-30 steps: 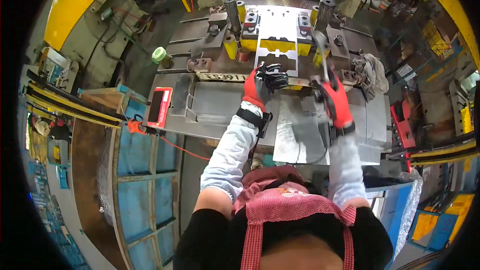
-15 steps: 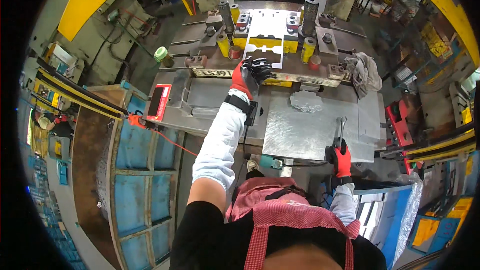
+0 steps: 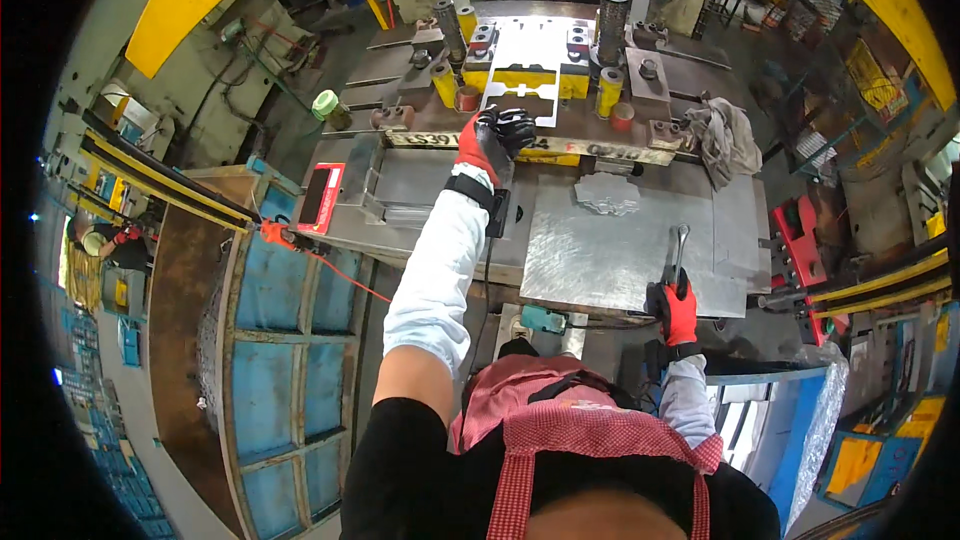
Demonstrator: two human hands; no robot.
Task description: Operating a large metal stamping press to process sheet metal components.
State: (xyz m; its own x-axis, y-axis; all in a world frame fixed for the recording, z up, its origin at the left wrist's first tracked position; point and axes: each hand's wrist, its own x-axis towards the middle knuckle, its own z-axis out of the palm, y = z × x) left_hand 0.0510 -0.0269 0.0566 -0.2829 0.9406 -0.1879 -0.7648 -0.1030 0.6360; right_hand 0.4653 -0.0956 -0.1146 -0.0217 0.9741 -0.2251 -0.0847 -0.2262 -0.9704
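Observation:
My left hand (image 3: 497, 143), in a red glove with black-coated fingers, is at the near end of a bright cut-out metal sheet (image 3: 527, 50) lying on the press die (image 3: 440, 118). Its fingers are curled and closed over the sheet's near left corner; the fingertips are partly hidden. Lower right, my right hand (image 3: 680, 312), gloved alike, is closed round the handle of a wrench (image 3: 681, 247). The wrench points away from me, above a flat metal plate (image 3: 620, 265). A small stack of notched metal pieces (image 3: 607, 194) lies on that plate's far part.
Guide posts (image 3: 612, 30) and yellow cylinders (image 3: 609, 92) stand on the die. A grey rag (image 3: 722, 140) hangs at its right. Stacked sheets (image 3: 415, 190) and a red-framed dark panel (image 3: 321, 196) lie left. A blue bin (image 3: 790, 440) stands lower right; another person (image 3: 120, 242) is far left.
The whole view has shifted slightly. My left hand stays at the sheet's near end, and my right hand keeps hold of the wrench, which now stands more upright in view.

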